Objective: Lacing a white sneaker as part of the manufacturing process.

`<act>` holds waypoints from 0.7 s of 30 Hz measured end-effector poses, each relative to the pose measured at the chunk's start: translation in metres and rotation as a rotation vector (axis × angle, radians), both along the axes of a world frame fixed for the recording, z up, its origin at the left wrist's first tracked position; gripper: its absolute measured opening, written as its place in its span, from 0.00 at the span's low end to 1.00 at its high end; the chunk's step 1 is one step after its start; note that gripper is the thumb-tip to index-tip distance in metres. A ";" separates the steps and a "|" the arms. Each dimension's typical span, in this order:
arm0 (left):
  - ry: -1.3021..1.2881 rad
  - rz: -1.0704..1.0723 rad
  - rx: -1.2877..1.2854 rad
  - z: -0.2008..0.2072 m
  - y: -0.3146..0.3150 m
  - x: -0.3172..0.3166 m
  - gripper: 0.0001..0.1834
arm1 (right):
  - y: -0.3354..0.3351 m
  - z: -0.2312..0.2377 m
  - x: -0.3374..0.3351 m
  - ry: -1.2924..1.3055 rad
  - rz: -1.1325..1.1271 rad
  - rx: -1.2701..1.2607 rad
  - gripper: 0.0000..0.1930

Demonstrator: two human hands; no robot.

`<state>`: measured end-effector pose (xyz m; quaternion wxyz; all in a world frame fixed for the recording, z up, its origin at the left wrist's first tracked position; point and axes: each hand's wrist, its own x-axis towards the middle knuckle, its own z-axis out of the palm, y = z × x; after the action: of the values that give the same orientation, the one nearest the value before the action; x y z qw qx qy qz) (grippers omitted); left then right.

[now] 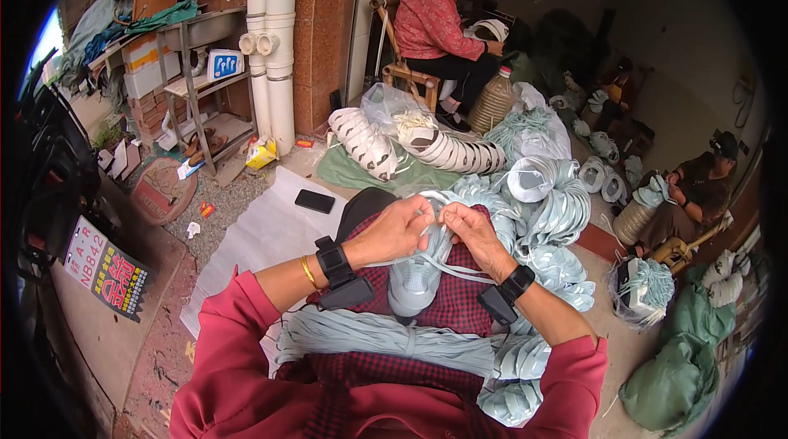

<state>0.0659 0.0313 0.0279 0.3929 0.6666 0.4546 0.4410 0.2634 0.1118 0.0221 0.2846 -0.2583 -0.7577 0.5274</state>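
Note:
Over my lap, my left hand (pixel 404 229) and my right hand (pixel 474 231) meet with fingers pinched, close above a pale blue shoe upper (pixel 413 285). Both pinch a pale shoelace, whose loose length (pixel 460 271) loops out below the fingers to either side. The exact spot between the fingertips is partly hidden. The upper's toe points toward me, over a dark red checked cloth (pixel 464 307). Across my lap lies a thick bundle of pale blue laces (pixel 382 335), tied near its middle.
Stacks of pale blue uppers (pixel 552 205) sit to my right. White uppers (pixel 455 151) lie ahead on green cloth. A phone (pixel 314 202) rests on a white sheet (pixel 246 242) at left. Two people, one on a chair (pixel 408 82), work ahead and right. A green sack (pixel 673 386) lies far right.

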 end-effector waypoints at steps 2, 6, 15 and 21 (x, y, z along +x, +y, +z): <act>-0.163 0.079 -0.077 -0.016 -0.003 0.002 0.06 | -0.001 -0.001 0.002 0.014 0.009 -0.011 0.16; -0.327 0.035 -0.116 -0.026 -0.005 0.013 0.09 | -0.002 -0.001 0.003 0.022 0.042 -0.028 0.16; -0.311 0.066 -0.049 -0.027 0.006 0.013 0.11 | 0.004 0.007 -0.003 0.033 0.089 0.020 0.16; -0.364 0.050 -0.171 -0.030 -0.001 0.018 0.12 | 0.005 -0.003 -0.004 0.072 0.108 0.012 0.17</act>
<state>0.0835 0.0299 -0.0018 0.5130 0.5286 0.4281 0.5236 0.2589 0.1171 0.0192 0.2845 -0.1960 -0.7630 0.5463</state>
